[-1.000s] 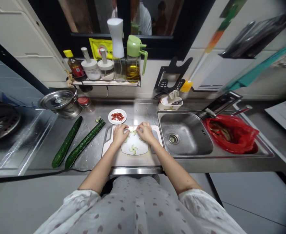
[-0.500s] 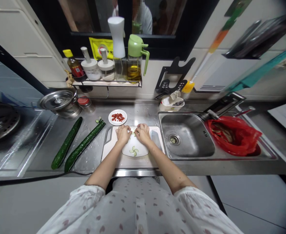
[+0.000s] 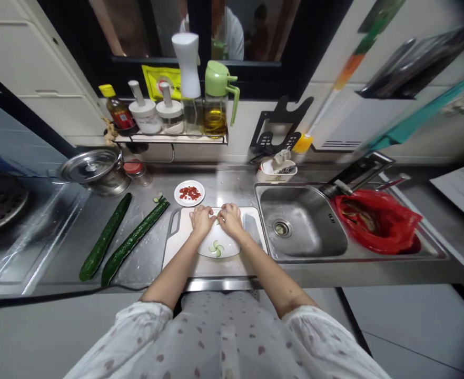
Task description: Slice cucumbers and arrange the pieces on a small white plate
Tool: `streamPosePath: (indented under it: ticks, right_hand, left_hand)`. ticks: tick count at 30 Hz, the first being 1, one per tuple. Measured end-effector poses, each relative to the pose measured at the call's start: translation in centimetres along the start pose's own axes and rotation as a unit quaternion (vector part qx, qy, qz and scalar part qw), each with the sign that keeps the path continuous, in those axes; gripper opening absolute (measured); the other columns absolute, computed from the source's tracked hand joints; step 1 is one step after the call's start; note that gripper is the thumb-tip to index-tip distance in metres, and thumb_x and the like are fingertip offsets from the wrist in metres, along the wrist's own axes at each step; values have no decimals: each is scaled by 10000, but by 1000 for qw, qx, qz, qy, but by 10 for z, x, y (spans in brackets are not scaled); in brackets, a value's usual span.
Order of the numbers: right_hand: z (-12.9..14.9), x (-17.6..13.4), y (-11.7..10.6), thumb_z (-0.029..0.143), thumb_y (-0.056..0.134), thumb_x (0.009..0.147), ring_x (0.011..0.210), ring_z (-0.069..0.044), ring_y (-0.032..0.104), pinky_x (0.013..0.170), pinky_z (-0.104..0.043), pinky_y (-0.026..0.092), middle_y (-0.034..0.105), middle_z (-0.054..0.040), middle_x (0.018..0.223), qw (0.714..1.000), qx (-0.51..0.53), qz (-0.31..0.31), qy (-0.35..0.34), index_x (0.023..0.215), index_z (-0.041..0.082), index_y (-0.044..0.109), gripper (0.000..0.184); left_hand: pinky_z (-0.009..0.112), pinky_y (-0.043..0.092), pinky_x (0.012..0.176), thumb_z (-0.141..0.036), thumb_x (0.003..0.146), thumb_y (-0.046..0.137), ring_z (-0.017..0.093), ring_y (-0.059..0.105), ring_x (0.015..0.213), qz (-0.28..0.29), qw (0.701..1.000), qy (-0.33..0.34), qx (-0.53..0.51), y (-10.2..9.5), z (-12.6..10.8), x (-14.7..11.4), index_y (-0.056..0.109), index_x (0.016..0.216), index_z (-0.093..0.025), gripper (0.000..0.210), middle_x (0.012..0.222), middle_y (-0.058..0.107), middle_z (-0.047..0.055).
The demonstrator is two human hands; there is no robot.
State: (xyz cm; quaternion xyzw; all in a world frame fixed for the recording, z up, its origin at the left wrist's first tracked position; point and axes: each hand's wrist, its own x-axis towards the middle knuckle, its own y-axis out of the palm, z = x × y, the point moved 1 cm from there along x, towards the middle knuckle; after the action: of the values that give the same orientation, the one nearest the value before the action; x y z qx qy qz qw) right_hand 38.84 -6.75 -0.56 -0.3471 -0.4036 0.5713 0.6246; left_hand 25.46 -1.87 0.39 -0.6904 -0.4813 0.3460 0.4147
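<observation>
The left hand (image 3: 202, 220) and right hand (image 3: 230, 218) meet over the far part of the white plate (image 3: 232, 249), fingertips almost together, with a few pale-green cucumber slices (image 3: 217, 221) showing right at them — neither hand is clearly nearer. Fingers hide the contact, so I can't tell whether either is pinching a slice. A pinwheel of slices (image 3: 216, 249) lies nearer the body, on the plate's near half, between the forearms. The plate rests on the cutting board (image 3: 175, 246); two whole cucumbers (image 3: 135, 241) slant away beyond its left edge — on the left hand's side.
</observation>
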Motion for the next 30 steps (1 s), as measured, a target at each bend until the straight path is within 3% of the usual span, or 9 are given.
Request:
streamPosePath:
  ticks: [13, 23, 30]
  right_hand:
    - [1, 0, -2, 245, 562, 830, 1110, -249, 333, 945, -388, 281, 515, -76, 1109, 999, 4, -35, 13, 840, 209, 636, 83]
    - [0, 3, -1, 244, 544, 834, 1105, -256, 342, 928, -388, 293, 517, -85, 1094, 1000, 1, -30, 7, 839, 204, 631, 95]
    - [3, -3, -9, 300, 551, 832, 1119, -264, 351, 953, -399, 296, 532, -81, 1111, 997, 31, -63, 26, 899, 216, 649, 146]
  left_hand:
    - [392, 316, 892, -382, 790, 625, 262, 495, 1055, 4, 1000, -5, -10, 1, -3, 2, 638, 856, -245, 153, 1005, 600, 55]
    - [399, 314, 898, -380, 776, 640, 263, 493, 1061, 0, 1000, -10, -21, 1, -4, 3, 638, 841, -245, 150, 1006, 599, 54]
    - [391, 314, 898, -325, 788, 614, 243, 503, 1046, -2, 998, -20, -53, -5, -3, 2, 640, 863, -259, 102, 995, 607, 39]
